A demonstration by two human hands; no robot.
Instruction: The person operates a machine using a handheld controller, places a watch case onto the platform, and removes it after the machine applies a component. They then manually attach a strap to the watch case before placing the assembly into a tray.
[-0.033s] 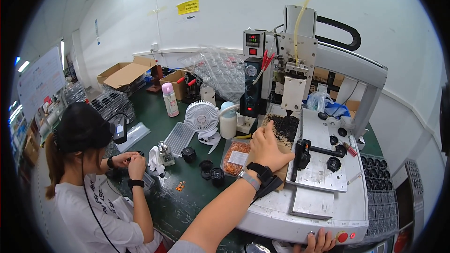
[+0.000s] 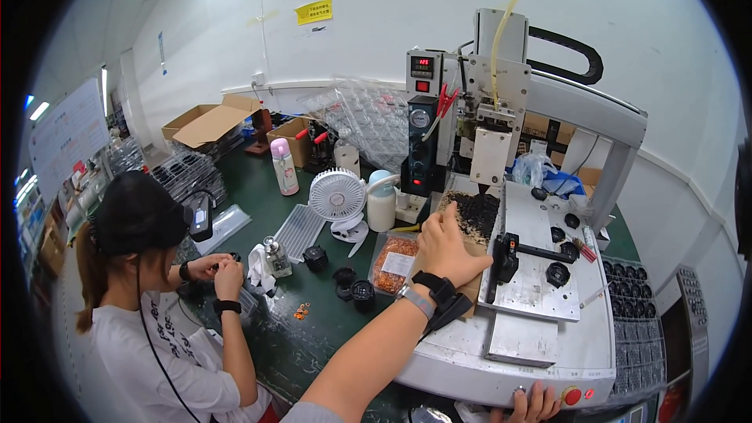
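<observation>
My left hand [image 2: 448,251] is stretched over the front left of a dispensing machine [image 2: 548,345], fingers apart, a watch and a black strap on its wrist. Its thumb reaches the edge of a black round part in an upright holder [image 2: 505,260]; I cannot tell whether they touch. Beyond the fingers lies a board crusted with black residue [image 2: 476,215], under the dispensing nozzle [image 2: 484,188]. My right hand [image 2: 536,404] rests on the machine's front panel, fingers bent and slightly apart, at a small button beside a red button [image 2: 573,397]. It holds nothing visible.
A co-worker [image 2: 164,313] sits at the left, handling a small dark part. Around the green table [image 2: 313,352] stand a white fan [image 2: 337,196], a bag of orange rings [image 2: 394,263], a glass bottle [image 2: 276,257] and black housings [image 2: 363,294]. Trays of black parts [image 2: 630,290] lie at the right.
Both hands stay where they were. Only the lit red display on the machine's controller looks different.
</observation>
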